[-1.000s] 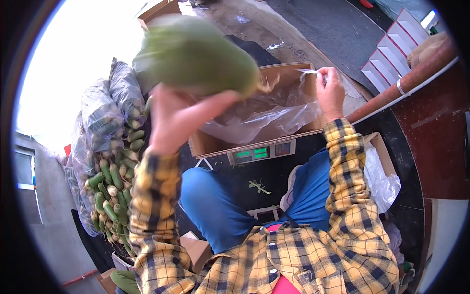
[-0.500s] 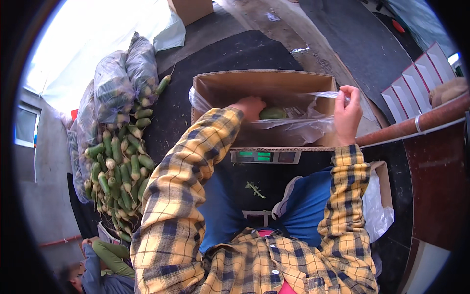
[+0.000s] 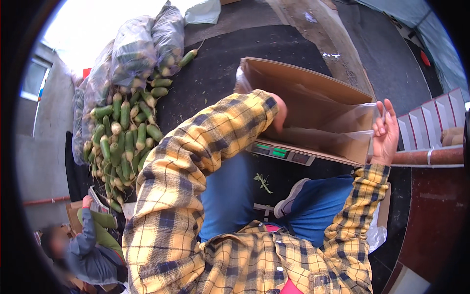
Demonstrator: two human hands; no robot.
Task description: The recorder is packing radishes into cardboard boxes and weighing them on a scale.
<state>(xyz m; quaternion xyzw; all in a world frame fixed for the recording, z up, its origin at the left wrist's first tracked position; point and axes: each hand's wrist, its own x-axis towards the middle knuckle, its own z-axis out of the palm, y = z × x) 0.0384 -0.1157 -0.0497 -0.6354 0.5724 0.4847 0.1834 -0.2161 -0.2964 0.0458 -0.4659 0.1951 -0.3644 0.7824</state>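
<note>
- While the left hand (image 3: 280, 113) dips over the near side of the cardboard box (image 3: 311, 84), its fingers are mostly hidden, so whether they grip anything cannot be told
- At the box's right end, the right hand (image 3: 385, 133) grips the edge of the clear plastic liner (image 3: 350, 117) with curled fingers, two others pointing up
- The box stands open and at a slant before the person, the liner spread inside it
- From under its near edge juts a digital scale (image 3: 279, 153) with lit green displays
- Below the scale, a leafy sprig (image 3: 264, 182) lies near a shoe (image 3: 291, 198)
- To the left, green radishes (image 3: 125, 115) are heaped against filled plastic bags (image 3: 132, 49)
- Beyond the box stretches a black mat (image 3: 220, 63)
- At lower left sits a co-worker (image 3: 95, 252) in a grey-blue top
</note>
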